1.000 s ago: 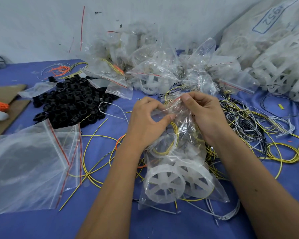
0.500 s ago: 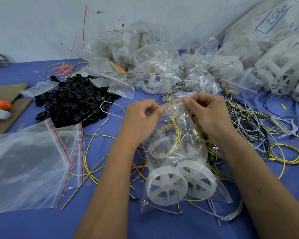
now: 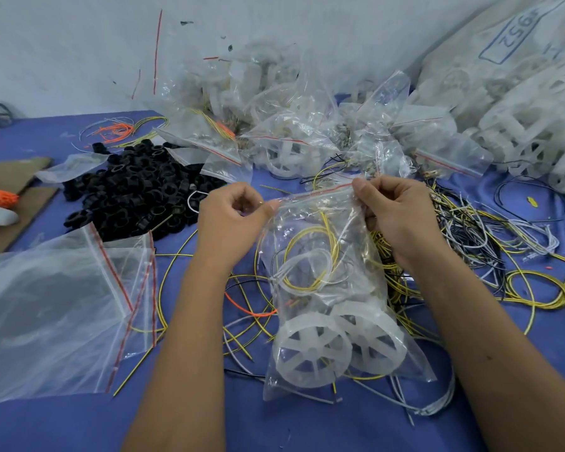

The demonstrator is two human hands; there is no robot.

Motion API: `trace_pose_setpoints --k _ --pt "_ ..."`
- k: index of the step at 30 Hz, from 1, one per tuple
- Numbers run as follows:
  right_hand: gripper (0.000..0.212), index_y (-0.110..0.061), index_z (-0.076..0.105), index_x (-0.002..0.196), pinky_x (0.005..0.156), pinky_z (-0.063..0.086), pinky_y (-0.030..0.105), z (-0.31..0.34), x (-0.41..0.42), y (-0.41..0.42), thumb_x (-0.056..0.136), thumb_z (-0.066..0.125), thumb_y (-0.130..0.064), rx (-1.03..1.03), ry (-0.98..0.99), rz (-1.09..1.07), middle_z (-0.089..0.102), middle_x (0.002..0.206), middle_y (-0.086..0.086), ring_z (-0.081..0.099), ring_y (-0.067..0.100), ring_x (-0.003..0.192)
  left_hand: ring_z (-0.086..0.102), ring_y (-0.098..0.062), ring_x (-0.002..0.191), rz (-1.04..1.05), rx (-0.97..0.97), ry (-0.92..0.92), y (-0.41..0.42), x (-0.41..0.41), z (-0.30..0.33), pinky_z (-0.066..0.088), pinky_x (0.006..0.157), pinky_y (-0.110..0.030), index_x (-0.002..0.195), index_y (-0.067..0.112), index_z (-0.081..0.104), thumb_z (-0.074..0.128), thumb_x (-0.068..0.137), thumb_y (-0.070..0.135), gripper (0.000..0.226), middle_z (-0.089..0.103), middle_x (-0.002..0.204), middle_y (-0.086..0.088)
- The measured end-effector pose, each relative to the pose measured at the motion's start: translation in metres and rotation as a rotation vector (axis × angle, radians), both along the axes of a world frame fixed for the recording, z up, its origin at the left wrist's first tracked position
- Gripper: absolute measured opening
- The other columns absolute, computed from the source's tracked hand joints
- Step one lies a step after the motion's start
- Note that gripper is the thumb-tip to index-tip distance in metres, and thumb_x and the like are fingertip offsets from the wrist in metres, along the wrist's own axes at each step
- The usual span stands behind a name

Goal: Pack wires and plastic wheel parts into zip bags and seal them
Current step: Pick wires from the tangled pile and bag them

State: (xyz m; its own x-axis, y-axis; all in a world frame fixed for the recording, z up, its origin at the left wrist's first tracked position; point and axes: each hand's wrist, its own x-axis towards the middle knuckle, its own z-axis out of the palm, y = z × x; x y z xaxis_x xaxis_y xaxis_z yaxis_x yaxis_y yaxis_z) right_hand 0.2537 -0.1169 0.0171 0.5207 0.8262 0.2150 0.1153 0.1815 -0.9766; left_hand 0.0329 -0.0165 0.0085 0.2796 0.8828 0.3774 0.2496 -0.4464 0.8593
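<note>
Translucent plastic wheels lie at the near end of the zip bag on the blue table, coiled yellow wires above them. Farther up, its red-lined zip strip is pinched at either end — by the left hand and the right hand. A gap could be left if a wire is caught in the strip — beyond, packed bags are heaped.

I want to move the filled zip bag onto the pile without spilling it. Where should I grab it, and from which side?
Judging from its pose, grip the filled zip bag along its red zip strip, coming from above. Both wheels sit heavy at the bottom, so it should hang mouth-up. The left hand and right hand pinch that strip's two ends now; whether it is fully sealed cannot be told.
</note>
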Motion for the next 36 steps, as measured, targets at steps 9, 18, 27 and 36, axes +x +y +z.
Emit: trace_pose_setpoints --k 9,18,27,36 --pt "0.025 -0.026 0.079 0.087 0.051 0.044 0.023 -0.005 -0.003 0.004 0.102 0.059 -0.020 -0.022 -0.243 0.093 0.071 0.071 0.008 0.054 0.012 0.057 0.065 -0.011 0.086 -0.227 0.174 0.242 -0.009 0.059 0.024 0.051 0.079 -0.021 0.092 0.018 0.073 0.077 0.087 0.024 0.009 0.072 0.087 0.008" --pt "0.012 -0.013 0.078 0.081 0.051 0.051 0.022 -0.002 -0.002 0.001 0.091 0.074 -0.018 0.018 -0.277 -0.058 0.068 0.066 0.012 0.059 0.013 0.054 0.059 -0.022 0.071 -0.429 -0.043 0.226 0.007 0.073 0.033 0.050 0.070 -0.038 0.089 0.002 0.075 0.082 0.087 0.018 0.018 0.071 0.083 -0.026" --pt "0.014 -0.018 0.075 0.080 0.049 0.049 0.021 -0.002 -0.002 0.001 0.093 0.073 -0.019 0.033 -0.342 -0.043 0.063 0.059 -0.002 0.056 0.012 0.050 0.059 -0.019 0.075 -0.505 -0.137 0.156 0.009 0.071 0.030 0.048 0.075 -0.035 0.093 -0.007 0.072 0.076 0.090 0.005 0.013 0.067 0.078 -0.012" --pt "0.015 -0.019 0.073 0.079 0.054 0.051 0.038 0.000 -0.001 0.000 0.094 0.071 -0.022 0.031 -0.404 -0.056 0.063 0.058 -0.005 0.056 0.014 0.053 0.056 -0.019 0.074 -0.541 -0.119 0.112 0.009 0.072 0.028 0.046 0.073 -0.034 0.092 -0.012 0.069 0.076 0.090 0.005 0.018 0.064 0.075 -0.008"
